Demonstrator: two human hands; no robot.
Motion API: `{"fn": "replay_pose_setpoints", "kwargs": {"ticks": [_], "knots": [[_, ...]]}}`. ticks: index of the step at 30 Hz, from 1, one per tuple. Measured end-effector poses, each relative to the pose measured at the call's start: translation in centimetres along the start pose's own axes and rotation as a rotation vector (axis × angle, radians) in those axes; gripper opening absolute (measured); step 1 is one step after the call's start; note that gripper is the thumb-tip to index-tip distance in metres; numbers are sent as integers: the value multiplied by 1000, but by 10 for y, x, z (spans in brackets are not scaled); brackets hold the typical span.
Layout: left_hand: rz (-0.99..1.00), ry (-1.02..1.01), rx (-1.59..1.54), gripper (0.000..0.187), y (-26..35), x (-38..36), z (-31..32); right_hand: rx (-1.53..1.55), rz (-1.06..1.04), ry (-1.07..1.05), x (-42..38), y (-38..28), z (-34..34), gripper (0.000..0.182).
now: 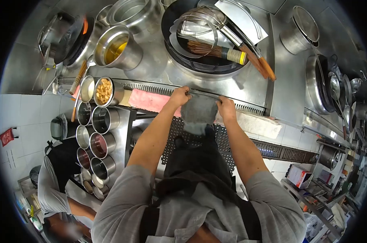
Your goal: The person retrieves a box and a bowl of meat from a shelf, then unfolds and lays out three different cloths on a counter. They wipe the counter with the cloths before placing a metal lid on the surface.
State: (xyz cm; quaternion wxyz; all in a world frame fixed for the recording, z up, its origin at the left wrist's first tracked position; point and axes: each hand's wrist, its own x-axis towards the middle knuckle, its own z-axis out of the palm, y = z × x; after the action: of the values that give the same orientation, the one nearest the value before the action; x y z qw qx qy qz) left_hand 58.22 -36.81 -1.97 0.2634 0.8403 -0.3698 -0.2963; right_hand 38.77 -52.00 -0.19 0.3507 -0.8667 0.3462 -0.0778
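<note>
A dark grey cloth (199, 108) hangs over the front edge of the steel stove, stretched between my two hands. My left hand (179, 96) pinches its upper left corner, and my right hand (226, 107) grips the upper right side. A folded pink cloth (147, 101) lies along the edge just left of my left hand. To the right of my right hand, a whitish folded cloth (254, 124) lies on the same edge.
Ahead, a black wok (170, 34) holds a bamboo brush (215, 52), strainers and ladles. A pot of oil (118, 49) stands left of it, near a container of nuts (104, 91) and several steel pots. A co-worker (56, 178) is at lower left; a perforated mat (169, 141) lies below.
</note>
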Motion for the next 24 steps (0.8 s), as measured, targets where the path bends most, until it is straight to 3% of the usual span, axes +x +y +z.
{"fn": "replay_pose_setpoints", "kwargs": {"ticks": [6, 10, 12, 14, 16, 18, 20, 21, 24], "knots": [[-125, 72, -43, 42, 3, -5, 7, 12, -12, -108, 14, 1, -7, 21], [-39, 367, -120, 43, 23, -39, 5, 134, -129, 17, -6, -17, -23, 19], [-151, 612, -224, 39, 32, -80, 11, 73, -640, 12, -24, -28, -25, 16], [-234, 663, -153, 33, 41, -136, 23, -207, -826, -239, -28, -2, 4, 14], [-180, 709, -95, 29, 36, -201, 49, -285, -903, -285, -26, -6, 7, 12], [-320, 709, -303, 26, 48, -272, 66, -79, -971, -323, -22, -16, 5, 19], [-530, 892, -444, 26, 69, -352, 75, -45, -984, -488, -27, -33, -8, 22], [-632, 1001, -462, 25, 73, -392, 85, -80, -909, -612, -39, -52, -21, 20], [-1004, 1506, -452, 20, 77, -499, 137, -210, -1128, -751, -53, -51, -21, 17]]}}
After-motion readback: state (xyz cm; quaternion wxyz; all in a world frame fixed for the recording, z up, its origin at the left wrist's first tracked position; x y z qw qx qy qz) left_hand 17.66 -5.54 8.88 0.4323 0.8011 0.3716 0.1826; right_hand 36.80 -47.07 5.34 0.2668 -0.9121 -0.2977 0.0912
